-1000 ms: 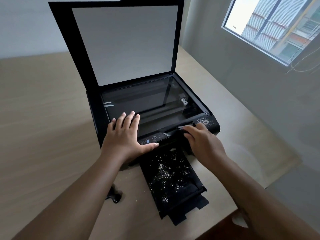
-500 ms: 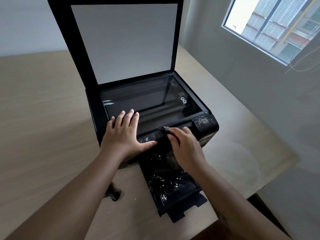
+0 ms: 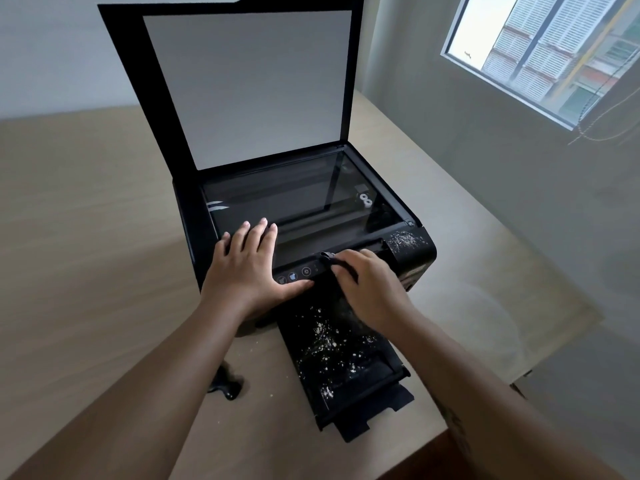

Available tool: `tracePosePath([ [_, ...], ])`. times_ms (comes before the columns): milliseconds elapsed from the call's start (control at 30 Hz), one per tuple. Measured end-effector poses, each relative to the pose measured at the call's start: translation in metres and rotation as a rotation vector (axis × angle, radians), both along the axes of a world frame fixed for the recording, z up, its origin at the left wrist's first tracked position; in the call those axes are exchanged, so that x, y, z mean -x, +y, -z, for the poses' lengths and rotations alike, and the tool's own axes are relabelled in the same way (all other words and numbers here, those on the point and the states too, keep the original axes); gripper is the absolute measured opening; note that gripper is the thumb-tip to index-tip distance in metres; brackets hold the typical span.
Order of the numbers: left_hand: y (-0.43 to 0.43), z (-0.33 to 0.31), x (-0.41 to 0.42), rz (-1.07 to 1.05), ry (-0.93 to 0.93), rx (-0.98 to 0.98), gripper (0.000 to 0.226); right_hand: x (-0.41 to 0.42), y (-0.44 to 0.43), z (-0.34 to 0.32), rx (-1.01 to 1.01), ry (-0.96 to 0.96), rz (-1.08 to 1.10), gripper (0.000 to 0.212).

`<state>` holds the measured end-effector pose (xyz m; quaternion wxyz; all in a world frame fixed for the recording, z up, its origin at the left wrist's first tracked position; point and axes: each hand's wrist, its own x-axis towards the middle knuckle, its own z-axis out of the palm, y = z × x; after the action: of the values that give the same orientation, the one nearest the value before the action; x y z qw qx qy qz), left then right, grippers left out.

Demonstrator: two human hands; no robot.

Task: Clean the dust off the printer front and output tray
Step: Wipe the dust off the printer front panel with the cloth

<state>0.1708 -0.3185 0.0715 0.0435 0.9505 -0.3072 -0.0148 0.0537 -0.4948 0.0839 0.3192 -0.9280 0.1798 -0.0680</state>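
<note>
Surface: pale wood surface (image 3: 86,237) is carrying the black printer (image 3: 412,258), its scanner lid (image 3: 242,84) standing open by a grey wall and window (image 3: 554,46).
Left grip: left hand (image 3: 249,268) is lying flat with fingers spread on the scanner glass (image 3: 294,199), thumb by the control panel (image 3: 299,273), holding nothing.
Right grip: right hand (image 3: 370,289) is curling closed around a small dark tool (image 3: 329,259) at the printer's front edge.
Change: right hand is sitting further left than a second ago, uncovering the dusty right front corner (image 3: 405,239).
Output tray: output tray (image 3: 332,344) is lying just below the right hand, speckled with white dust.
</note>
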Motion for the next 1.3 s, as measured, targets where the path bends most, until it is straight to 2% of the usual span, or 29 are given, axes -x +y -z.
tracePosePath([
  [100, 0.000, 0.001, 0.001, 0.002, 0.004, 0.002, 0.126, 0.003, -0.015, -0.010, -0.143, -0.014, 0.014, 0.020],
  [233, 0.000, 0.001, 0.000, -0.002, -0.005, -0.005, 0.126, 0.003, -0.020, -0.009, 0.222, -0.080, 0.158, 0.023],
  [333, -0.001, 0.002, 0.001, -0.006, -0.007, 0.003, 0.125, -0.010, 0.011, -0.004, 0.244, -0.057, 0.149, 0.025],
  [433, -0.001, 0.001, -0.001, -0.005, 0.015, 0.001, 0.123, -0.017, 0.032, -0.002, 0.291, -0.092, 0.002, 0.026],
  [533, 0.001, 0.000, 0.000, -0.004, 0.018, -0.002, 0.124, -0.010, 0.016, -0.006, 0.344, -0.071, -0.109, 0.028],
  [633, 0.000, 0.000, 0.000, 0.000, 0.002, 0.000, 0.125, 0.006, -0.025, -0.005, 0.418, -0.053, 0.009, 0.029],
  [767, -0.001, 0.001, 0.000, -0.004, -0.006, 0.001, 0.123, 0.005, -0.024, 0.003, 0.306, -0.037, 0.245, 0.028],
  [900, 0.000, 0.001, -0.001, -0.007, 0.002, -0.001, 0.122, -0.008, 0.031, 0.003, 0.233, -0.077, 0.048, 0.031],
  [1000, 0.000, 0.001, 0.000, -0.009, 0.010, 0.002, 0.124, -0.005, 0.009, -0.004, 0.350, -0.028, -0.046, 0.034],
  [1100, 0.001, 0.001, 0.000, -0.007, 0.000, 0.002, 0.125, 0.003, -0.040, -0.006, 0.455, 0.035, 0.057, 0.033],
  [1300, 0.001, 0.002, 0.000, -0.011, -0.014, 0.009, 0.125, 0.013, -0.071, -0.019, 0.213, -0.016, 0.108, 0.035],
])
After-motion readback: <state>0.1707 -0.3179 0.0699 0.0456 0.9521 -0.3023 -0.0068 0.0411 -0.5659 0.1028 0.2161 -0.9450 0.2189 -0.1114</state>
